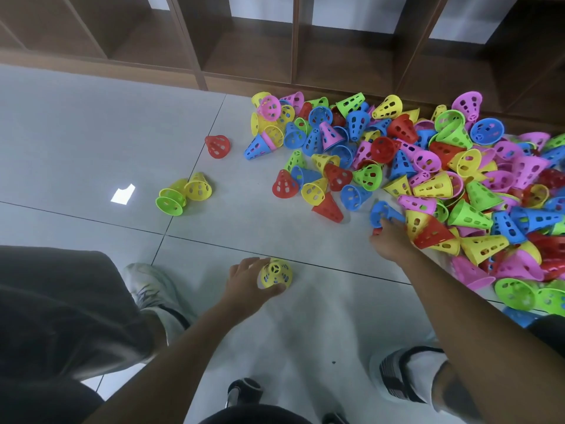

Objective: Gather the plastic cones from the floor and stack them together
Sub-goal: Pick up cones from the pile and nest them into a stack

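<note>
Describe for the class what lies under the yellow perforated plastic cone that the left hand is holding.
The yellow perforated plastic cone stands wide end down on the pale tiled floor, gripped by the left hand. Only tile shows through its holes; its rim is partly hidden by fingers.

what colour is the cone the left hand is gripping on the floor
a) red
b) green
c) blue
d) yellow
d: the left hand has its fingers and thumb curled round a yellow cone standing apart from the pile on the tile floor, while the right hand reaches into the pile at a blue cone.
</note>
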Demonstrator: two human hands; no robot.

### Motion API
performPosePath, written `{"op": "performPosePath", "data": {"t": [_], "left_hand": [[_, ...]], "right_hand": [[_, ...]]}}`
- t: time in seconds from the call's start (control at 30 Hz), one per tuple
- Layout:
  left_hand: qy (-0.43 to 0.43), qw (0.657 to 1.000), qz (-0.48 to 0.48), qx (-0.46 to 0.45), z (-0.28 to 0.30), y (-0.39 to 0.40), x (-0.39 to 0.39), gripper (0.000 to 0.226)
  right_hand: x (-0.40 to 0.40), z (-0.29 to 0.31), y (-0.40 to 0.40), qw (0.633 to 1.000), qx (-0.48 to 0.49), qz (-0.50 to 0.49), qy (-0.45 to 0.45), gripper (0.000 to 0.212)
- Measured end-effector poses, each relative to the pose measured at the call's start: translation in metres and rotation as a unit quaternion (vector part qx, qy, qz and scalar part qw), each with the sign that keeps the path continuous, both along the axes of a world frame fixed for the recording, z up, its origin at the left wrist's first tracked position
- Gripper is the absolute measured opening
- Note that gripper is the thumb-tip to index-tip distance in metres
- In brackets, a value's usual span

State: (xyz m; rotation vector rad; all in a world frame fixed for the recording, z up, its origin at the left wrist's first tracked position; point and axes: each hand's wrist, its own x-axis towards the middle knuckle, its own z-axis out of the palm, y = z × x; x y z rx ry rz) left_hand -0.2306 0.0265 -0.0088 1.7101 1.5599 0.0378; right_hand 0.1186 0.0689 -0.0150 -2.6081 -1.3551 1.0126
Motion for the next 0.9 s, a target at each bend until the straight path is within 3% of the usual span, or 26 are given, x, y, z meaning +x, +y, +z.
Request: {"op": "performPosePath", "data": {"t": [0.17, 0.33, 0.47, 0.57, 0.67, 0.77, 0.9], "left_hand": [[-0.041, 0.999, 0.028, 0.002, 0.007, 0.007, 0.006, 0.107], [-0.083, 0.995, 0.057, -0.005, 0.015, 0.013, 0.011, 0.076], [-0.107, 0.991, 0.078, 0.0, 0.02, 0.019, 0.014, 0.078], [-0.131, 0.986, 0.105, 0.01, 0.026, 0.023, 0.018, 0.055], [-0.155, 0.98, 0.123, 0.029, 0.034, 0.026, 0.022, 0.057], [-0.179, 0.973, 0.133, 0.059, 0.04, 0.028, 0.025, 0.057], [-0.182, 0.965, 0.141, 0.122, 0.043, 0.028, 0.022, 0.04]], "right_hand": [[-0.013, 0.007, 0.008, 0.997, 0.061, -0.031, -0.031, 0.042], [-0.034, 0.025, 0.024, 0.987, 0.142, -0.069, 0.024, 0.03], [-0.058, 0.037, 0.032, 0.972, 0.147, -0.116, 0.138, 0.028], [-0.078, 0.041, 0.033, 0.929, 0.124, -0.178, 0.3, 0.025], [-0.099, 0.045, 0.03, 0.892, 0.078, -0.172, 0.411, 0.026], [-0.117, 0.049, 0.027, 0.861, 0.043, -0.152, 0.484, 0.03], [-0.132, 0.053, 0.023, 0.841, 0.008, -0.122, 0.527, 0.026]]}}
